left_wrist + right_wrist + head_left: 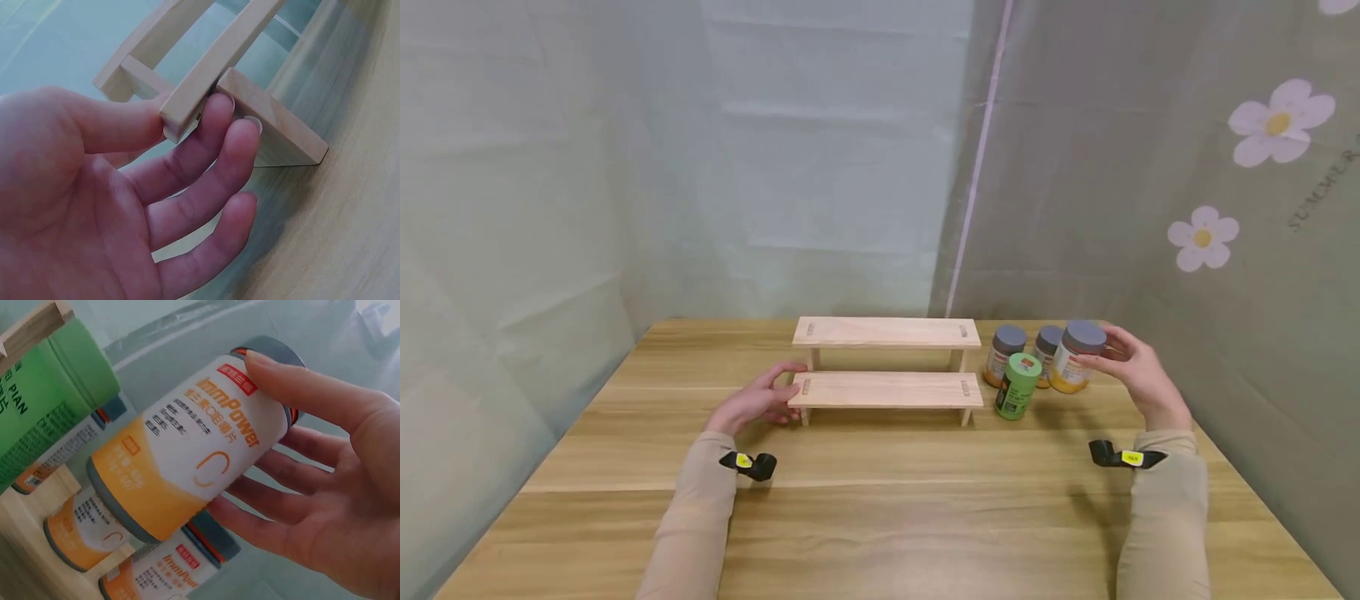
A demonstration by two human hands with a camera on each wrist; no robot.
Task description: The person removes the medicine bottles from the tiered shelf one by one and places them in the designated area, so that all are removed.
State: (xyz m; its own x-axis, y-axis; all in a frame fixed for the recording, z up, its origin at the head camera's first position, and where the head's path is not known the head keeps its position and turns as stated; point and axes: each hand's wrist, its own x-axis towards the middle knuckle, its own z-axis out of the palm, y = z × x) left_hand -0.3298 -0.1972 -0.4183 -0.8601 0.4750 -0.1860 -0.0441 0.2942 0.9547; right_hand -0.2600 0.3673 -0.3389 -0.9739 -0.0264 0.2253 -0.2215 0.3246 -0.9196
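Note:
A two-tier wooden shelf rack [887,390] stands on the table. My left hand [765,398] grips the left end of its lower board, thumb on one side and curled fingers under it, as the left wrist view shows. My right hand [1138,375] holds a supplement bottle [181,450] with a dark grey lid, a white and orange label and "ImmPower" lettering. The thumb lies across the front near the lid, the fingers behind. Beside this bottle is a green bottle [1018,387], with similar orange-and-white bottles [1000,358] behind it.
The wood-grain table [880,517] extends in front of the rack. Light fabric curtains [835,167] hang behind it, and a flower-printed one [1285,333] is on the right. Several grey-lidded bottles [156,569] crowd below the held one in the right wrist view.

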